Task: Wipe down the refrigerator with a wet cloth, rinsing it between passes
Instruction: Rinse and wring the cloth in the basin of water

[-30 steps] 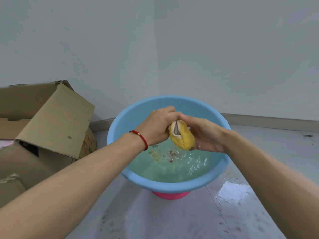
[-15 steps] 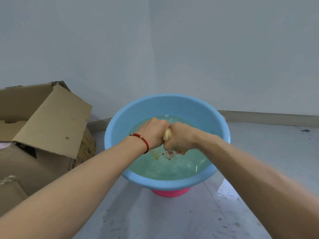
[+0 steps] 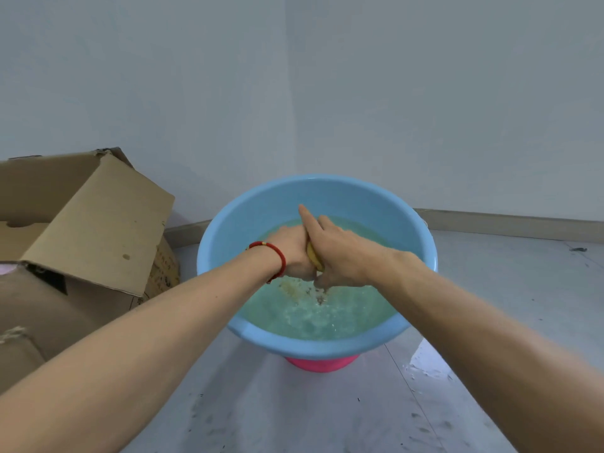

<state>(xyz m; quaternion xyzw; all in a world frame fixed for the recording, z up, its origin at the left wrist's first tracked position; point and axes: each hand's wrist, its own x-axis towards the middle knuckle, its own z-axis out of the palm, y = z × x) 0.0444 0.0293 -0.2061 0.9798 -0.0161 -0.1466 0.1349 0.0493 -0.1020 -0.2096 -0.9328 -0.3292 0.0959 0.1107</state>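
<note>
While a second ago the yellow cloth (image 3: 314,256) hung open between our hands, bulging below the fingers, it is now bunched so tightly that only a thin yellow strip shows between them — we read that as the wringing stage of a rinse. Our left hand (image 3: 292,255), with the red string bracelet (image 3: 275,256) on its wrist, is curled around the cloth from the left; our right hand (image 3: 338,253) wraps it from the right, thumb underneath, while two fingers (image 3: 307,217) stick out straight and loose past the bundle. We hold the cloth just above the water in the blue basin (image 3: 228,325), which sits on a pink base (image 3: 322,364) on the grey floor (image 3: 294,410). The water below our grip is frothy and carries brownish specks, so dirt seems to be coming out. A cardboard box (image 3: 85,237) stands just beside the basin on the left, and a wet patch (image 3: 425,361) shines on the floor to the right. No refrigerator is in view — we judge the next wiping pass waits until this squeeze ends.
</note>
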